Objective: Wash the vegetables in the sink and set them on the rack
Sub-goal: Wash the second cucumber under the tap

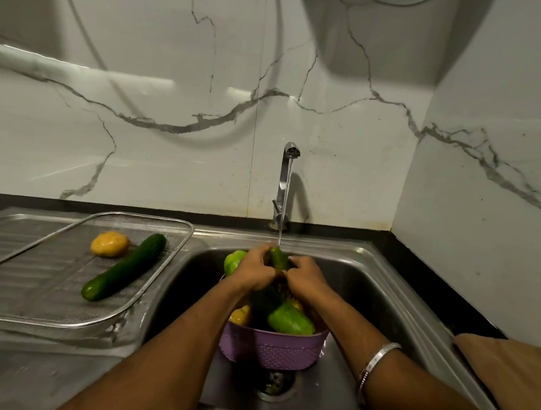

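Both hands hold a dark green cucumber [279, 258] under the running tap [286, 180], above the steel sink [369, 285]. My left hand [253, 269] grips its left side and my right hand [305, 277] grips its right side. Below them a purple basket [272, 349] stands in the sink with green peppers [290, 320], a yellow vegetable [240, 314] and darker produce. Another green pepper [234, 260] shows behind my left hand. On the mesh rack [49, 285] at the left lie a long cucumber [124, 266] and a yellow vegetable [110, 244].
The rack rests on the ribbed steel drainboard [0, 243]. The drain [274, 386] lies in front of the basket. A brown cloth [513, 375] lies on the dark counter at the right. Marble walls close off the back and the right side.
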Tool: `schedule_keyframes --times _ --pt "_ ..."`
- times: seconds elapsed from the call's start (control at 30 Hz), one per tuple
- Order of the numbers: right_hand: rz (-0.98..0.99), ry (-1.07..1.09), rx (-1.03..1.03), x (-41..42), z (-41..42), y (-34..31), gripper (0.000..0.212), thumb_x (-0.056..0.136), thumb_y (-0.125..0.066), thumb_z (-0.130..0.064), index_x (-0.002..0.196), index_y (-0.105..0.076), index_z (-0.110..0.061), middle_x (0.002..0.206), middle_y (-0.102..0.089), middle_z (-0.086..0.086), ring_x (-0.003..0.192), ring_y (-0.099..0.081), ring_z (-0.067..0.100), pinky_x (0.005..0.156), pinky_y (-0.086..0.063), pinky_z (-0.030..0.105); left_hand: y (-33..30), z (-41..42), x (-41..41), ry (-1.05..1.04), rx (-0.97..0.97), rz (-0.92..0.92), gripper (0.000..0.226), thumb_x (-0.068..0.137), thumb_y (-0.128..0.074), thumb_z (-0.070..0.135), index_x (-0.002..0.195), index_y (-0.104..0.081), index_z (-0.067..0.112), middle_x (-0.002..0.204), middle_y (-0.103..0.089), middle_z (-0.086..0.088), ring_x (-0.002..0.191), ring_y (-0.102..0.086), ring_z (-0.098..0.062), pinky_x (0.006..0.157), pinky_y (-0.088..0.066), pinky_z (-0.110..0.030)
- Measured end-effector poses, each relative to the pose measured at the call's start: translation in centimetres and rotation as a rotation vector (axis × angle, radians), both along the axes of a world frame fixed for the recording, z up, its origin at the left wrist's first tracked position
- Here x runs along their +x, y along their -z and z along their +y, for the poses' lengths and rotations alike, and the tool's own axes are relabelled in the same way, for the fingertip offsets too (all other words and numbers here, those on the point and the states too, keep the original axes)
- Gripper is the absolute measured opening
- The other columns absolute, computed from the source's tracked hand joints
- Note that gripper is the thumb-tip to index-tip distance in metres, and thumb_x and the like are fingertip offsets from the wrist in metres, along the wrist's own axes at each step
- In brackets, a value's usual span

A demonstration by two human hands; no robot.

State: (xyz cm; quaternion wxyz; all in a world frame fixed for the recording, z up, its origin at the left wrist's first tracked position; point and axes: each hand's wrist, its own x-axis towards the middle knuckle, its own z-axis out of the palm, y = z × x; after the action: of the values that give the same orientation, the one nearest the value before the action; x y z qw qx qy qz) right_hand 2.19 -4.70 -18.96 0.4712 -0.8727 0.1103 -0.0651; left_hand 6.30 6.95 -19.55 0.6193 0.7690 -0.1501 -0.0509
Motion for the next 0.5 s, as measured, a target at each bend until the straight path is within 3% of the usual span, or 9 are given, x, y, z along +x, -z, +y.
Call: schedule_keyframes --times 0.1,0.2,0.27,0.4,0.5 --pt "-0.068 -0.009 0.022 -0.8 0.4 -1.3 0.032 0.089 -0.059 -0.014 0.119 -0.069 -0.021 0.108 -0.072 0.008 0.09 -0.07 0.021 0.075 -0.062 0.04 0.3 0.2 0.5 -0.078 -0.015 -0.019 0.034 0.086 -0.074 0.003 0.118 -0.064 0.004 0.109 -0.072 -0.014 0.091 -0.071 -0.021 0.085 -0.061 -0.041" --pt "-0.149 -0.064 0.008 -0.9 1.1 -1.7 0.041 0.098 -0.05 -0.005 0.132 -0.062 -0.024 0.114 -0.066 0.0 0.096 -0.064 0.014 0.073 -0.058 0.029 1.1 0.6 1.1 -0.147 0.061 -0.091 0.027 0.085 -0.076 0.011 0.112 -0.071 0.01 0.099 -0.075 -0.011 0.094 -0.072 -0.025 0.087 -0.059 -0.048" --pt "-0.141 -0.09 -0.029 -0.8 1.3 -1.4 0.047 0.097 -0.05 -0.003 0.137 -0.06 -0.025 0.12 -0.067 0.006 0.102 -0.065 0.02 0.072 -0.055 0.027 0.9 0.7 0.8 -0.175 0.094 -0.151 0.024 0.085 -0.078 0.017 0.108 -0.073 0.015 0.095 -0.076 -0.007 0.09 -0.073 -0.021 0.084 -0.06 -0.046" --pt "-0.015 -0.067 -0.109 -1.0 0.8 -0.6 0.028 0.09 -0.059 -0.013 0.116 -0.071 -0.015 0.106 -0.072 0.013 0.095 -0.068 0.029 0.084 -0.058 0.044 0.0 0.4 0.1 -0.24 0.034 -0.19 0.036 0.084 -0.08 0.026 0.117 -0.07 0.018 0.102 -0.076 -0.002 0.09 -0.073 -0.015 0.083 -0.061 -0.043" --pt "-0.097 -0.073 -0.109 -1.0 0.9 -1.0 0.027 0.086 -0.057 -0.01 0.107 -0.072 -0.017 0.093 -0.072 0.01 0.085 -0.069 0.026 0.07 -0.057 0.039 0.5 0.4 0.2 -0.237 0.129 -0.226 0.029 0.084 -0.079 0.031 0.11 -0.074 0.02 0.097 -0.077 0.0 0.088 -0.073 -0.013 0.083 -0.061 -0.042"
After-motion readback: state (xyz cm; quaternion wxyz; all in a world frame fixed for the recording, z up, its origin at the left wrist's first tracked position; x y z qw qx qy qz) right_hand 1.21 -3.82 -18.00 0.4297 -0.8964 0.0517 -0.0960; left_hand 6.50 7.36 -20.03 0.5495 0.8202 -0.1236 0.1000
